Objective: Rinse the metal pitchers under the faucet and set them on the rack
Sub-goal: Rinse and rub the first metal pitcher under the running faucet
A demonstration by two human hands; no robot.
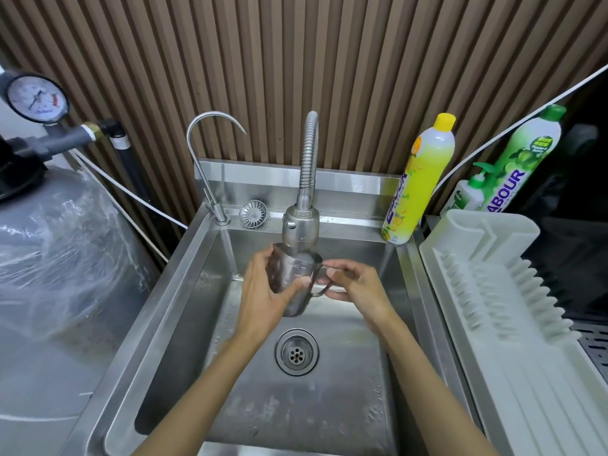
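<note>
A metal pitcher (293, 277) is held upright over the steel sink (184, 291), its open mouth right under the head of the flexible faucet (301, 225). My left hand (263, 297) grips the pitcher's body from the left, fingers round the rim side and thumb across the front. My right hand (357, 284) pinches the pitcher's handle on the right. I cannot tell whether water is running. The white dish rack (493, 291) stands to the right of the sink with nothing on it.
A thin gooseneck tap (210, 166) and a loose strainer (252, 213) sit at the sink's back edge. A yellow detergent bottle (419, 182), a green one (526, 159) and a pump bottle (468, 195) stand back right. A grey tank (49, 258) with a gauge is on the left.
</note>
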